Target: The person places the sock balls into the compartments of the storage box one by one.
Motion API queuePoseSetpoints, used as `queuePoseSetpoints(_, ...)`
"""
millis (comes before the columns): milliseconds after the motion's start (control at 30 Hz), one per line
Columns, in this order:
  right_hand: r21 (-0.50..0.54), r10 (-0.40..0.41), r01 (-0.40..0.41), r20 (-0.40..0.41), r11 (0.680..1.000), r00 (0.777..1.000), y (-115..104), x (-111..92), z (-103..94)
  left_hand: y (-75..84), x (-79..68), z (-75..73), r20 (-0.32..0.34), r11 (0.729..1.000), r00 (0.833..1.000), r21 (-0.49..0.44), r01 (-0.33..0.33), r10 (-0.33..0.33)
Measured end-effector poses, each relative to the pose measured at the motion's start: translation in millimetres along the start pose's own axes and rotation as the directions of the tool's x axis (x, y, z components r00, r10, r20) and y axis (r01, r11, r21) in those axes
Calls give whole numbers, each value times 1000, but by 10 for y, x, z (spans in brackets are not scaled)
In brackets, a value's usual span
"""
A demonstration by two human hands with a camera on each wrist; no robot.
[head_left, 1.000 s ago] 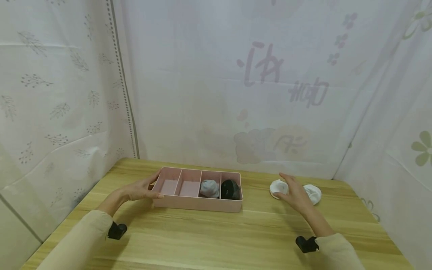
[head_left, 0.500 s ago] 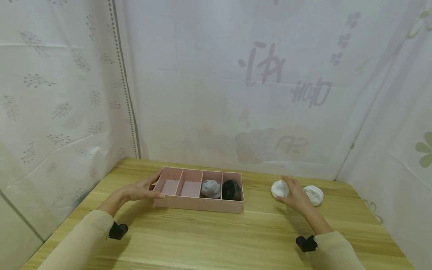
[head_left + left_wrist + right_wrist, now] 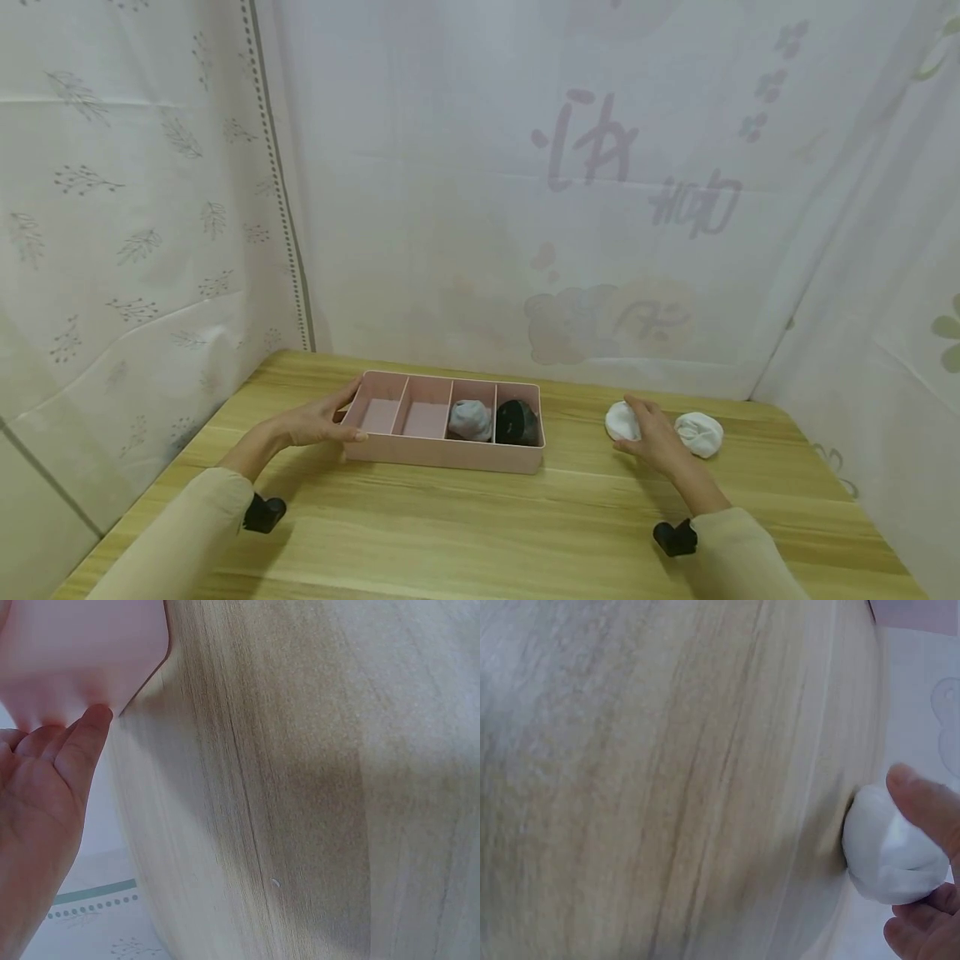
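Observation:
My left hand (image 3: 318, 422) grips the left end of a pink divided box (image 3: 442, 454), its thumb at the front corner. Close up in the left wrist view, fingertips (image 3: 96, 716) press the end wall of the box. My right hand (image 3: 658, 435) holds a white rolled-up sock (image 3: 621, 421) on the table between thumb and fingers. In the right wrist view the thumb (image 3: 922, 799) lies on one side of that white ball (image 3: 885, 847), with the other fingers curled opposite. Another white rolled-up sock (image 3: 700, 434) lies just right of the hand.
In the box's two right compartments sit a grey rolled-up sock (image 3: 471, 420) and a black one (image 3: 516, 422); its two left compartments show bare floors. Patterned cloth (image 3: 450, 208) hangs behind and beside the wooden table (image 3: 450, 533).
The right hand's fingers have settled around the nearer white sock, index dipping slightly and thumb coming along its near side. The left hand stays on the box. The head view has shifted slightly.

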State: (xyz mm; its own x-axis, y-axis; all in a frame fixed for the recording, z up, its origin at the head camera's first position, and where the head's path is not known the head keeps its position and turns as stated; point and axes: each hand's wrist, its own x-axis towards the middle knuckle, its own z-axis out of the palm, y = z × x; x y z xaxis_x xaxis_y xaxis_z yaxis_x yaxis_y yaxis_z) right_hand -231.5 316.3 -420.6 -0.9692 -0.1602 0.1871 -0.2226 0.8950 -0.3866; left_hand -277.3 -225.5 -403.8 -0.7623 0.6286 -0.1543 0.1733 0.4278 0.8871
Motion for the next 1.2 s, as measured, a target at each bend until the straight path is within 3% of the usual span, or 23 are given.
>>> queuePoseSetpoints(300,-42,13,-14,-26,999,1000,-3,4,28,-5,-2,2,-13,1000,1000,2,5,-5)
queuePoseSetpoints(533,-65,-56,49,-121,997,991,12,-3,58,-18,3,8,-10,1000,1000,-21,5,-5)
queuePoseSetpoints(1200,-93,-79,60,-218,994,973,31,34,45,-20,-7,15,-17,1000,1000,0,13,-13)
